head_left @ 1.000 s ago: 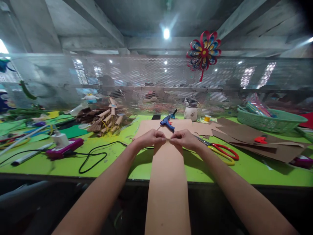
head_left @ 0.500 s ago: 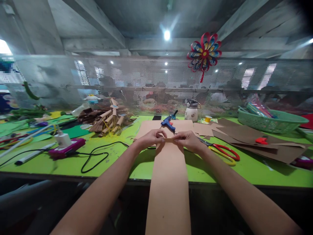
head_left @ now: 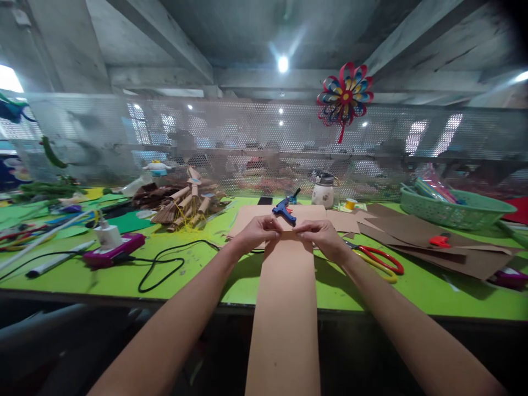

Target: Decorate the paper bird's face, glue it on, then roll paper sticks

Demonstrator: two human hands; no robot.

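A long strip of tan kraft paper (head_left: 287, 297) runs from the green table over its near edge toward me. At its far end, my left hand (head_left: 259, 230) pinches the left corner. My right hand (head_left: 317, 234) has its fingers closed on the right corner. Between the hands the paper's end is a short edge; whether it is folded I cannot tell. Just beyond them a blue glue gun (head_left: 284, 212) rests on more tan paper sheets (head_left: 243, 215). Scissors (head_left: 381, 261) with red and yellow handles lie beside my right wrist.
On the left are a purple power strip (head_left: 132, 245), a looping black cable (head_left: 159, 263) and rolled brown paper pieces (head_left: 185, 206). Brown sheets (head_left: 416, 228) and a green basket (head_left: 462, 212) occupy the right. A white jar (head_left: 323, 192) stands behind the glue gun, before a perforated screen (head_left: 247, 126).
The fingers of both hands have shifted slightly at the strip's far end, and the raised edge between them now looks flatter. The view has tilted up a little.
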